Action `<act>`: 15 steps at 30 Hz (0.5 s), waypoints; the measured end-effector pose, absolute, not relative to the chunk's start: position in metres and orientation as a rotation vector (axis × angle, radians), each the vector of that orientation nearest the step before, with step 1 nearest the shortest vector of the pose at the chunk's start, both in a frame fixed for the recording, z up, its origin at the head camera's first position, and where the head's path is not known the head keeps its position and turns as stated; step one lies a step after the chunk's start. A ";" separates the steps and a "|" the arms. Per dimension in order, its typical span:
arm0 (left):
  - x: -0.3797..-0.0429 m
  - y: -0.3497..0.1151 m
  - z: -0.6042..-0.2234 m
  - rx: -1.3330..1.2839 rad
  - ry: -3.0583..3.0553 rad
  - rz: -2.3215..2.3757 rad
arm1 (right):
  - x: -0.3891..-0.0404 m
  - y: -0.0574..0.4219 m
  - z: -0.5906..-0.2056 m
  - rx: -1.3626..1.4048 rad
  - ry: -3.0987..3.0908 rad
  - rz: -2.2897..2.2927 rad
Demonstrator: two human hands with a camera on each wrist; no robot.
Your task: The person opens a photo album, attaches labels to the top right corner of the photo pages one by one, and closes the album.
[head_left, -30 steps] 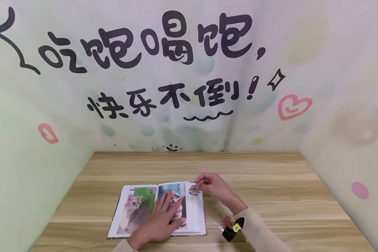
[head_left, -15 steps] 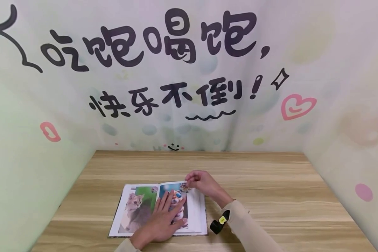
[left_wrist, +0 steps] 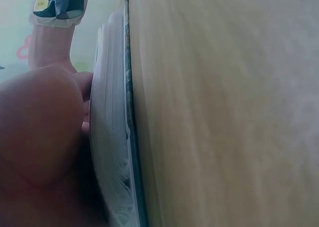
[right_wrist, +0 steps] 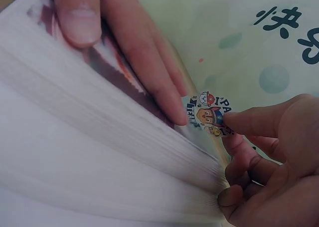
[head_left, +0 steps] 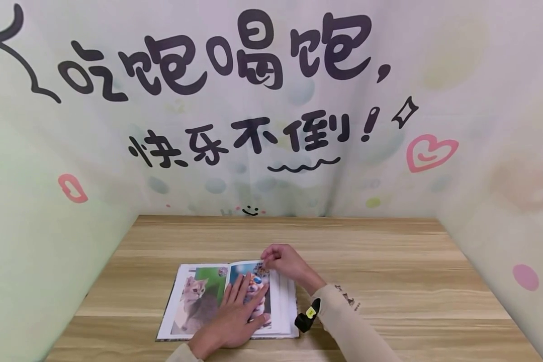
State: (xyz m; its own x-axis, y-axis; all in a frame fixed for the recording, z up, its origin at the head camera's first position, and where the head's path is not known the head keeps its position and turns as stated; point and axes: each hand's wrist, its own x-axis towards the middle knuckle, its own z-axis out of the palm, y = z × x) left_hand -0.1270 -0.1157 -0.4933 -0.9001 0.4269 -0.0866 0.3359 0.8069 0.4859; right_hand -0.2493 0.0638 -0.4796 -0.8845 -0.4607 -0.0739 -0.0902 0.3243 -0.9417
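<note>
An open photo album [head_left: 290,317] lies on the table, a kitten photo [head_left: 191,306] on its left page. My left hand [head_left: 237,318] rests flat with spread fingers on the right page's photo [head_left: 239,269], covering much of it. At that photo's upper right corner, my right hand [head_left: 288,265] pinches a small sticker [right_wrist: 212,114] with cartoon dogs and lettering between thumb and index finger. In the right wrist view, the sticker sits close to a left fingertip; whether it touches the page I cannot tell.
Small printed figures [head_left: 346,297], apparently on a clear sheet, lie on the wooden table [head_left: 389,251] by the right sleeve, which partly hides them. A black band [head_left: 306,317] is on the right wrist. A printed curtain [head_left: 199,110] encloses the table's back and sides.
My right hand has carried the sticker leftward, from the page's right margin onto the photo's upper right corner, slowing lately. My left hand stays pressed on the page.
</note>
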 end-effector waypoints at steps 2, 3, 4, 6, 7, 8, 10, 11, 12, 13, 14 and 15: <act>-0.127 -0.116 -0.494 0.598 2.807 0.692 | -0.250 0.062 -0.480 -0.491 2.279 -1.571; -0.127 -0.116 -0.495 0.599 2.811 0.687 | -0.250 0.062 -0.481 -0.488 2.285 -1.565; -0.127 -0.116 -0.495 0.600 2.813 0.683 | -0.250 0.061 -0.481 -0.478 2.291 -1.558; -0.127 -0.116 -0.495 0.601 2.814 0.682 | -0.250 0.061 -0.482 -0.470 2.302 -1.550; -0.127 -0.115 -0.495 0.600 2.812 0.685 | -0.250 0.061 -0.482 -0.464 2.306 -1.546; -0.127 -0.115 -0.495 0.598 2.808 0.690 | -0.250 0.060 -0.482 -0.463 2.310 -1.542; -0.127 -0.116 -0.494 0.598 2.798 0.702 | -0.249 0.060 -0.482 -0.463 2.318 -1.537; -0.127 -0.116 -0.494 0.598 2.793 0.708 | -0.249 0.060 -0.483 -0.465 2.321 -1.535; -0.127 -0.116 -0.494 0.599 2.789 0.711 | -0.249 0.060 -0.483 -0.470 2.325 -1.533; -0.127 -0.116 -0.493 0.599 2.784 0.715 | -0.249 0.060 -0.483 -0.478 2.331 -1.529; -0.127 -0.116 -0.493 0.601 2.781 0.718 | -0.249 0.060 -0.484 -0.488 2.341 -1.522; -0.127 -0.116 -0.493 0.602 2.782 0.716 | -0.249 0.060 -0.485 -0.498 2.356 -1.510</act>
